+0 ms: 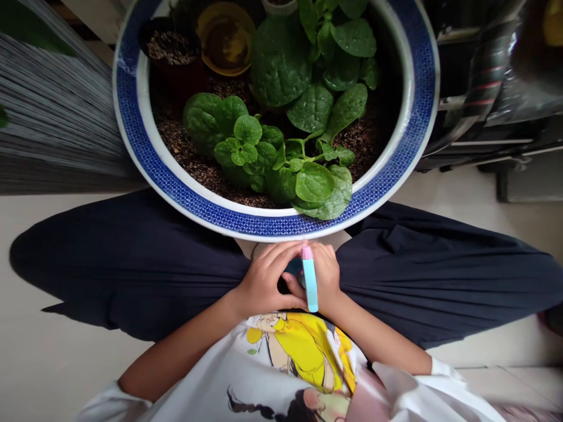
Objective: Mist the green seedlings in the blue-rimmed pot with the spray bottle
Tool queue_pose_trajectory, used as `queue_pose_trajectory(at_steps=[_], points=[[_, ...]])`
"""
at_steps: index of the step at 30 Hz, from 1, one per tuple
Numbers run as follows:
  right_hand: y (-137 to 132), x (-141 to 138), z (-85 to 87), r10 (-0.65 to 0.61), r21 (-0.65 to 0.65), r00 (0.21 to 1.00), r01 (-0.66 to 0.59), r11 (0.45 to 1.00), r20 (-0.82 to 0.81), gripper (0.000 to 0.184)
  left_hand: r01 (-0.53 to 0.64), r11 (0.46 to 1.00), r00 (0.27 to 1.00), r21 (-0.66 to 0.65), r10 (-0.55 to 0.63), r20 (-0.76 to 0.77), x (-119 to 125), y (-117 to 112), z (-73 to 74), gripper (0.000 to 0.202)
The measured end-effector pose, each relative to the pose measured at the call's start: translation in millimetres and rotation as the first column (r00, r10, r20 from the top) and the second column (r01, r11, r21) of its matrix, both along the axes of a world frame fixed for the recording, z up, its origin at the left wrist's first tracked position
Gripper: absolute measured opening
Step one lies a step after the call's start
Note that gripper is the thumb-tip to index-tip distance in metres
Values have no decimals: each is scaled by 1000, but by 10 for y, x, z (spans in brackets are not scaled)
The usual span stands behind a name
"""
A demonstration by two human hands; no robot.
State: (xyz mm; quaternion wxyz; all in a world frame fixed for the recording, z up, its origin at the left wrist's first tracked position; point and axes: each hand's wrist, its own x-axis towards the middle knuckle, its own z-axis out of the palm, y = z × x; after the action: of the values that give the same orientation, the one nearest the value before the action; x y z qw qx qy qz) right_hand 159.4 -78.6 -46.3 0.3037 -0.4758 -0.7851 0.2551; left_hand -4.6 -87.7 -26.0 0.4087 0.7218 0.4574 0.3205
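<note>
Both my hands meet in front of my body, just below the rim of a big blue-and-white planter point(145, 158). My right hand point(329, 275) is closed around a light blue tool with a pink tip point(309, 280), which stands upright. My left hand point(264, 281) is curled against the same tool, fingers touching the right hand. What sits lower between the palms is hidden. The planter holds dark soil and a leafy green plant point(299, 117).
Inside the planter at the back sit a small dark pot of soil point(169, 50) and a yellow saucer point(225, 38). My legs in dark trousers point(132, 264) spread to both sides. A grey ribbed surface point(53, 129) lies left, black metal framework point(484, 105) right.
</note>
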Motion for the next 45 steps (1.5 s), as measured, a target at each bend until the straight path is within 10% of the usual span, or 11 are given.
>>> queue_pose_trajectory(at_steps=[45], points=[[32,-25,20,4,-62,999,-6,998,-42,25,10,998,998,-63,-6,62,-3,12,-47,104]])
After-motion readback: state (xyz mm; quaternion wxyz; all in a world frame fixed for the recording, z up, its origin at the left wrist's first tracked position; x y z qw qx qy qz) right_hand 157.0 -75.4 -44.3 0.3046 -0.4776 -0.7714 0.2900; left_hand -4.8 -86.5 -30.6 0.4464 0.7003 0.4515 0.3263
